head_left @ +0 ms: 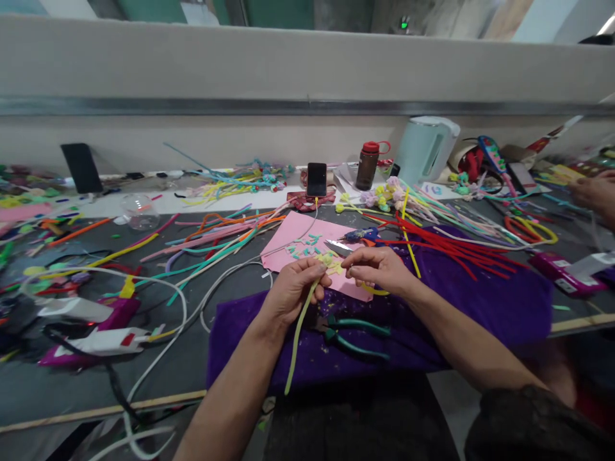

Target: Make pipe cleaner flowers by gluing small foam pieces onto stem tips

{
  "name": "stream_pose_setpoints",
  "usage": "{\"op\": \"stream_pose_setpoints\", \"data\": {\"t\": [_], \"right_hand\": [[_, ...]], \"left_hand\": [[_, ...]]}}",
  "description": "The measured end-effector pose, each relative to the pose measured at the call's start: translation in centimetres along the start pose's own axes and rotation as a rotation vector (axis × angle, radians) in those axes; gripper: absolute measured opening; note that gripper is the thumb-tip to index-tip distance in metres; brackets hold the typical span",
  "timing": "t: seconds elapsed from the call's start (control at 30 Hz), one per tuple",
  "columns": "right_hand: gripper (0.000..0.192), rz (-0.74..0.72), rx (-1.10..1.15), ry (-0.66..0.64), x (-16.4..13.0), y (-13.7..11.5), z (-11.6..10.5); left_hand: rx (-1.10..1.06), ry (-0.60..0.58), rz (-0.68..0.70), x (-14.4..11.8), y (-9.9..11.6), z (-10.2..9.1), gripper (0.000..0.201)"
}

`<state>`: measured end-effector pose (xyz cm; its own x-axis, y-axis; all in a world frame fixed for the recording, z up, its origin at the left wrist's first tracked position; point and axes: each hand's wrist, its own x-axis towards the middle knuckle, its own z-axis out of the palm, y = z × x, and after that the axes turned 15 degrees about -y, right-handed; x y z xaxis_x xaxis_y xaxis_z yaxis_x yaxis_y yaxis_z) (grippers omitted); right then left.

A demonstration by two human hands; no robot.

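Observation:
My left hand is closed around a yellow-green chenille stem, whose long tail hangs down toward me. A small pale-yellow fuzzy tuft shows at its top, between the fingertips. Close by on the right, my right hand has its thumb and fingers drawn together; anything pinched there is too small to make out. Pointed metal blades show just above its fingertips, and I cannot tell whether this hand holds them. Short green and yellow snippets lie on a pink sheet beyond. Green-handled pliers rest below my hands.
A purple cloth covers the near table. Red stems lie right, multicoloured stems left. Glue guns and white cables occupy the left side. Behind stand a phone, a bottle and a kettle. Another person's hand is far right.

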<state>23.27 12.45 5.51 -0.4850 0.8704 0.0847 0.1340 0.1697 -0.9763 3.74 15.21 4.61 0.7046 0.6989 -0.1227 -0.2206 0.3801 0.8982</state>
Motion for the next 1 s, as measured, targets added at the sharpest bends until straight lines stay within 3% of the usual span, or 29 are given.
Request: {"op": "stream_pose_setpoints", "data": {"t": [0.33, 0.57, 0.77, 1.0], "right_hand": [[0.018, -0.054, -0.061, -0.093, 0.21, 0.88, 0.59], [0.015, -0.041, -0.053, -0.045, 0.16, 0.58, 0.63], [0.017, -0.060, -0.032, -0.096, 0.12, 0.69, 0.83], [0.019, -0.036, 0.018, 0.044, 0.02, 0.64, 0.51]], "left_hand": [[0.017, 0.010, 0.003, 0.06, 0.01, 0.01, 0.021], [0.038, -0.009, -0.010, 0.04, -0.13, 0.42, 0.020], [0.055, -0.006, -0.017, 0.05, -0.13, 0.44, 0.021], [0.060, -0.004, 0.002, -0.03, -0.41, 0.53, 0.022]]}}
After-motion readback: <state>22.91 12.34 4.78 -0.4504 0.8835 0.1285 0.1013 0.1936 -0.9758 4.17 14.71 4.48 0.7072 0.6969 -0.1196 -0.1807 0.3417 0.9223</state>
